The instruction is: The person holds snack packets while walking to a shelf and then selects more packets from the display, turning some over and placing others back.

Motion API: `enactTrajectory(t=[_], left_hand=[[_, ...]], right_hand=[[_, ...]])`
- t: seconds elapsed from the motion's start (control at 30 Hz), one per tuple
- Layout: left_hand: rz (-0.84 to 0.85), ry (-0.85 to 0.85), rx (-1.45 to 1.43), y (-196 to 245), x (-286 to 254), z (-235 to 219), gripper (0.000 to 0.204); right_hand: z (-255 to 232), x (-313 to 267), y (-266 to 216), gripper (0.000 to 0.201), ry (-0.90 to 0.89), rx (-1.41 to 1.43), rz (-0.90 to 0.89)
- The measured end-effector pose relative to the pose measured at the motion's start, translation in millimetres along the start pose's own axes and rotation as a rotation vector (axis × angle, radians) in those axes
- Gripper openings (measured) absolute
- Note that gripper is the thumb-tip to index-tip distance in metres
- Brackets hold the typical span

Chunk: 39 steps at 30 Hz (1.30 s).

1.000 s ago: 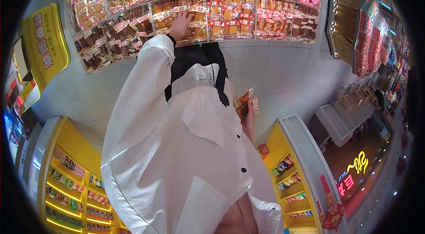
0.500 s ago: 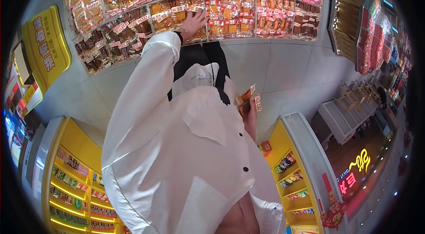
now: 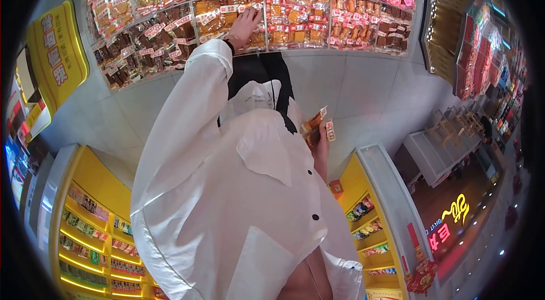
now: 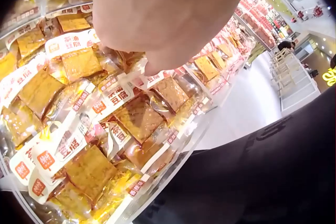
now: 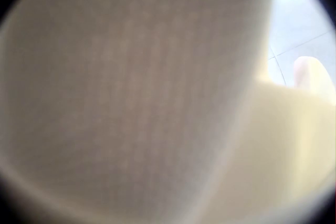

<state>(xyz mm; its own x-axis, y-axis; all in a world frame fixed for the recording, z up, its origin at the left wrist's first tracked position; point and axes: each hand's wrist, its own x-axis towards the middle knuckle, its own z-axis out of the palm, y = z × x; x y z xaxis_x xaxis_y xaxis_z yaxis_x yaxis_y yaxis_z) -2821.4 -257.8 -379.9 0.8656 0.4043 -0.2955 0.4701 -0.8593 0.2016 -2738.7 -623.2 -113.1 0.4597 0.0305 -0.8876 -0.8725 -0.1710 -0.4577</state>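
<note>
My left hand reaches over a clear bin of packaged tofu. Its fingers lie over the packets near the bin's right side. Up close in the left wrist view, the hand covers the far packets, and its fingertips are partly hidden. Brown-orange tofu packets with white and red labels fill the bin there. Lower at my right side, my right hand grips a few similar tofu packets, their labelled ends sticking out. The right wrist view is mostly blurred cloth, with a pale fingertip at its edge.
Neighbouring bins hold orange packets, dark brown packets and other wrapped snacks. A yellow sign stands left. Yellow shelves appear at lower left and lower right. Grey tiled floor runs beside the bins.
My left hand has moved right across the tofu bin, then slightly back left. My right hand keeps its packets at about the same place.
</note>
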Motion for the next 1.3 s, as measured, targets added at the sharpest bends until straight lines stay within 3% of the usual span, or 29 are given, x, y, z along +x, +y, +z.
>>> enactTrajectory(t=[0.17,0.27,0.33,0.4,0.47,0.5,0.57,0.67,0.77,0.93,1.0,1.1,1.2,1.3], left_hand=[[-0.036,0.087,-0.165,0.3,-0.4,6.7,0.070],[-0.025,0.129,-0.307,-0.7,-8.2,6.6,0.064],[0.033,0.265,-0.382,-8.1,-18.3,10.9,0.055],[-0.002,0.239,-0.373,-19.4,-33.4,5.0,0.048],[-0.333,0.345,-0.304,-29.8,-50.1,-6.0,0.050],[-0.331,0.346,-0.303,-33.3,-56.7,-9.2,0.050],[-0.751,0.381,-0.304,-41.9,-68.9,-12.5,0.058],[-0.714,0.412,-0.378,-52.6,-79.6,13.7,0.063],[-0.680,0.396,-0.483,-50.9,-76.1,24.9,0.055],[-0.693,0.434,-0.548,-45.4,-65.4,16.1,0.052],[-0.572,0.450,-0.449,-52.2,-62.6,18.1,0.053],[-0.529,0.424,-0.465,-55.5,-61.4,20.8,0.053],[-0.577,0.366,-0.489,-53.2,-63.1,19.0,0.052],[-0.569,0.412,-0.484,-52.6,-65.1,21.1,0.051]], right_hand=[[-0.8,-1.2,-1.5,0.042,-0.033,-0.015,0.010],[5.4,-5.2,-2.6,0.042,0.017,-0.020,0.001],[5.6,-4.8,0.2,0.041,0.023,-0.023,-0.008],[3.6,-3.5,1.3,0.040,0.010,-0.008,0.008],[2.0,-3.3,2.7,0.040,-0.002,0.009,0.022],[2.7,-3.7,3.4,0.039,0.004,0.010,0.019],[4.7,-4.9,6.2,0.039,0.009,0.012,0.019],[9.6,-6.8,7.9,0.037,-0.004,0.014,0.012],[9.3,-7.9,6.4,0.037,-0.022,0.013,0.036],[2.7,-7.6,10.4,0.038,0.041,-0.023,0.021],[4.9,-9.8,11.2,0.036,0.052,-0.020,0.011],[4.3,-10.3,15.5,0.033,0.068,-0.007,0.006],[1.2,-8.2,18.5,0.032,0.051,0.010,-0.003],[3.1,-9.3,17.5,0.031,0.046,0.012,-0.010]])
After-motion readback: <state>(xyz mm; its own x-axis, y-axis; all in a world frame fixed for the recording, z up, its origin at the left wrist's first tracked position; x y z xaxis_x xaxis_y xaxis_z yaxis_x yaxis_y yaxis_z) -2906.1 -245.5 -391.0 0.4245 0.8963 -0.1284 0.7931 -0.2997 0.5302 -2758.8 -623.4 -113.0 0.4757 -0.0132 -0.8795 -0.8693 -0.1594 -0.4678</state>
